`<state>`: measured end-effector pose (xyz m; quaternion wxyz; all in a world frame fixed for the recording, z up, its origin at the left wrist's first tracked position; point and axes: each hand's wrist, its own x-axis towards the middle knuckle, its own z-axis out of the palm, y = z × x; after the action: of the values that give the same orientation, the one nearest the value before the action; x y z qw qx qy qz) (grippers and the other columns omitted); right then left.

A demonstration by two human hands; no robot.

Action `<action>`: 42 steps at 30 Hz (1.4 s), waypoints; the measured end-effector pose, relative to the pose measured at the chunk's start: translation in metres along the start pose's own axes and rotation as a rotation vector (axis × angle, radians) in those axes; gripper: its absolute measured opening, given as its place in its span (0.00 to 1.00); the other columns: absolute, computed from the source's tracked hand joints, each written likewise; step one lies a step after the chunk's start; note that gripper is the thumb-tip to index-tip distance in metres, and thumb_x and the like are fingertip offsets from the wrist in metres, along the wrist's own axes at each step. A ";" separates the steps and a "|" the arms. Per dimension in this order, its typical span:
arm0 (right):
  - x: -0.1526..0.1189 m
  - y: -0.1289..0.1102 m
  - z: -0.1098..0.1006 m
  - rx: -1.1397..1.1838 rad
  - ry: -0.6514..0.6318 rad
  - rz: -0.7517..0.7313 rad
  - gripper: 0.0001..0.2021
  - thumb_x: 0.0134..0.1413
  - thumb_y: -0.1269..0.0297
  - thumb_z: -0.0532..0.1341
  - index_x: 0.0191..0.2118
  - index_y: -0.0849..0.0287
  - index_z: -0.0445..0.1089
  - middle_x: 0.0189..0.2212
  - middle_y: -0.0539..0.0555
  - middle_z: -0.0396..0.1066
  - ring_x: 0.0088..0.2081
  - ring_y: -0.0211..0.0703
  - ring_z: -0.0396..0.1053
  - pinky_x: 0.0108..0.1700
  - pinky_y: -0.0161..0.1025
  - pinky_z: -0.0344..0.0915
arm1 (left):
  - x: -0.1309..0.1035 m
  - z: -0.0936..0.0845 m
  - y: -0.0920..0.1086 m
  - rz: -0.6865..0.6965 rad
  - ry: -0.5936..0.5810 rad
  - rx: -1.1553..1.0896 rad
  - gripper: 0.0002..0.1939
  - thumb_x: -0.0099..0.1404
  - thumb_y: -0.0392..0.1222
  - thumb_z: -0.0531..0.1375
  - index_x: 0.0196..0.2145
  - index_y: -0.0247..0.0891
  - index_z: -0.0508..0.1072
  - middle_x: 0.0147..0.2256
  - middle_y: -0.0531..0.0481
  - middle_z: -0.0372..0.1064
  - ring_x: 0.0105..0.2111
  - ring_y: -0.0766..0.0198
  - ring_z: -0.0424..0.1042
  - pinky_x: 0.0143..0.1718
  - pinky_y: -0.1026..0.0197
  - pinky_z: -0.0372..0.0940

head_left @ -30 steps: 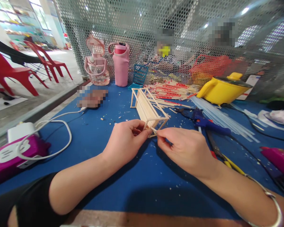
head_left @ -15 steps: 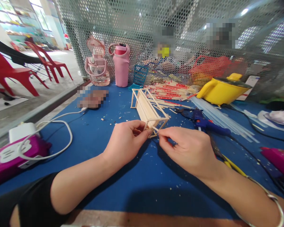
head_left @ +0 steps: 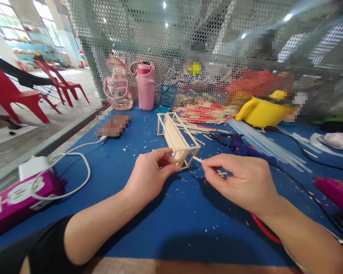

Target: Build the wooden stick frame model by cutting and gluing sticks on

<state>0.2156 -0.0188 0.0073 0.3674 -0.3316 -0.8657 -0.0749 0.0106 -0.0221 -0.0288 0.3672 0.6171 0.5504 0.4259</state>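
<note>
Head view | left hand [head_left: 154,171]: thumb and fingers clamped on near end of wooden stick frame [head_left: 175,139] | right hand [head_left: 241,179]: fingertips pinching short wooden stick [head_left: 197,159], just beside frame | frame: on blue tabletop [head_left: 125,228], between hands and red-marked sticks [head_left: 202,113] | glue gun [head_left: 246,148]: beyond right hand

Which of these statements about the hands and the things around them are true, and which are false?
1. The left hand holds the near end of the wooden frame. True.
2. The right hand holds the blue glue gun. False: it pinches a thin stick.
3. The yellow pot is right of the red-marked sticks. True.
4. The solid pink bottle lies on its side. False: it stands upright.
</note>
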 end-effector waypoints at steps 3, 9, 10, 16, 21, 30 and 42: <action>0.004 0.008 -0.008 0.075 0.051 0.126 0.04 0.51 0.72 0.63 0.31 0.56 0.74 0.25 0.45 0.77 0.25 0.33 0.73 0.30 0.29 0.66 | 0.001 -0.003 -0.002 0.008 -0.039 0.187 0.20 0.49 0.44 0.70 0.40 0.39 0.76 0.35 0.48 0.75 0.36 0.56 0.71 0.39 0.56 0.63; 0.007 0.025 -0.007 0.363 0.120 0.472 0.11 0.57 0.61 0.60 0.46 0.53 0.73 0.35 0.51 0.79 0.37 0.43 0.76 0.42 0.39 0.70 | -0.001 -0.004 -0.002 0.057 -0.045 0.258 0.07 0.56 0.44 0.63 0.29 0.40 0.78 0.31 0.49 0.75 0.32 0.58 0.69 0.35 0.58 0.59; 0.007 0.028 -0.005 0.419 0.129 0.514 0.10 0.57 0.60 0.60 0.43 0.53 0.74 0.35 0.52 0.78 0.37 0.44 0.76 0.43 0.41 0.70 | -0.001 -0.005 -0.001 0.054 -0.039 0.243 0.08 0.58 0.46 0.61 0.30 0.39 0.78 0.30 0.49 0.75 0.29 0.60 0.68 0.32 0.59 0.58; 0.013 0.044 -0.005 0.650 0.262 0.617 0.11 0.58 0.54 0.56 0.37 0.57 0.67 0.36 0.55 0.75 0.30 0.40 0.72 0.30 0.38 0.70 | 0.019 -0.026 0.027 0.127 0.029 0.092 0.13 0.59 0.49 0.60 0.35 0.37 0.77 0.30 0.49 0.74 0.28 0.63 0.68 0.31 0.62 0.61; 0.014 0.045 -0.006 0.832 0.304 0.684 0.14 0.57 0.50 0.57 0.37 0.57 0.63 0.38 0.55 0.74 0.23 0.33 0.66 0.20 0.31 0.62 | 0.044 -0.030 0.060 0.147 0.058 -0.098 0.11 0.53 0.45 0.65 0.33 0.36 0.76 0.27 0.51 0.74 0.26 0.66 0.69 0.31 0.63 0.63; 0.013 0.032 0.001 1.080 0.352 0.801 0.17 0.52 0.47 0.60 0.37 0.55 0.60 0.41 0.54 0.72 0.25 0.35 0.71 0.19 0.30 0.64 | 0.056 -0.010 0.062 0.071 0.084 -0.481 0.16 0.52 0.46 0.67 0.36 0.35 0.75 0.29 0.50 0.75 0.26 0.69 0.71 0.29 0.65 0.66; 0.012 0.022 0.005 1.202 0.321 0.787 0.17 0.51 0.49 0.63 0.37 0.53 0.60 0.34 0.51 0.76 0.35 0.41 0.76 0.38 0.39 0.73 | 0.034 -0.006 0.059 0.071 0.152 -0.799 0.21 0.49 0.36 0.69 0.41 0.35 0.70 0.32 0.52 0.74 0.30 0.71 0.74 0.31 0.69 0.66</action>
<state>0.2205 0.0064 0.0099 0.6075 -0.3442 -0.5100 0.5024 0.0278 0.0041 0.0314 0.5215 0.4111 0.3455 0.6630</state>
